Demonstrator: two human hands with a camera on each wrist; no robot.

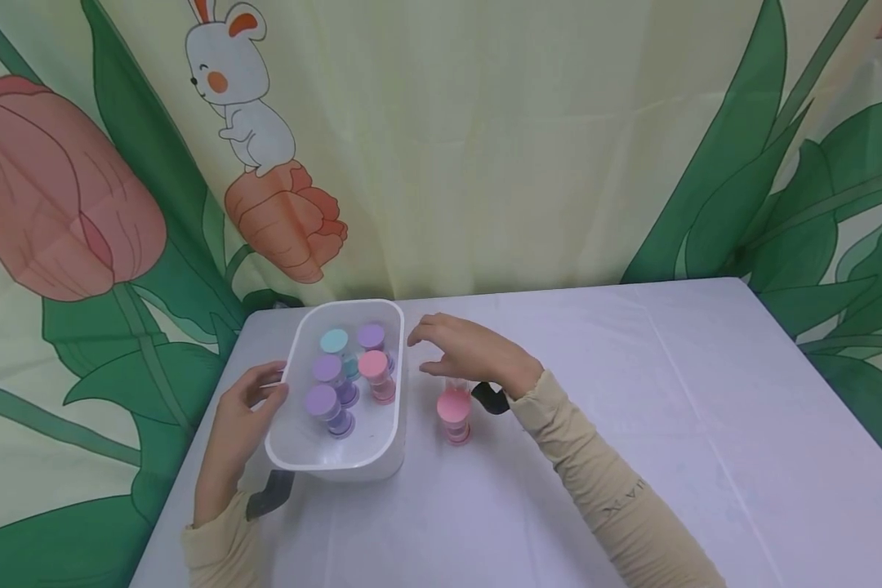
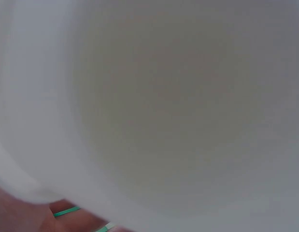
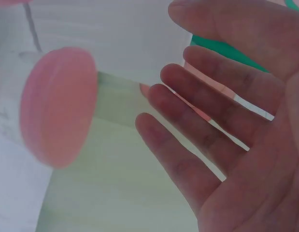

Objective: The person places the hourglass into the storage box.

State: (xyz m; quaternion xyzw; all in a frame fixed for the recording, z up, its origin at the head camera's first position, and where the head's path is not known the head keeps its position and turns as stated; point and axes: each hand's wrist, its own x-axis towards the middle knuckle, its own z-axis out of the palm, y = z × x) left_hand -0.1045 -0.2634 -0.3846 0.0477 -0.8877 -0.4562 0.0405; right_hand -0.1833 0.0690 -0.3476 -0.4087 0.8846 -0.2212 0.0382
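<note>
My left hand (image 1: 238,425) holds the left side of a white plastic bin (image 1: 371,465), thumb at its rim; the bin's wall fills the left wrist view. Inside stand several small sand timers: three with purple ends, such as the near one (image 1: 322,400), a teal one (image 1: 334,341) and a pink one (image 1: 374,365). To the right of the bin, my right hand (image 1: 478,347) hovers with spread fingers and an empty palm. Below it, a pink sand timer (image 1: 454,406) stands on the table. Something clear and pinkish behind it is mostly hidden by the hand.
A white cloth covers the table (image 1: 632,425). Behind it hangs a printed curtain (image 1: 500,163) with tulips, leaves and a rabbit on a carrot. Dark straps show at both wrists.
</note>
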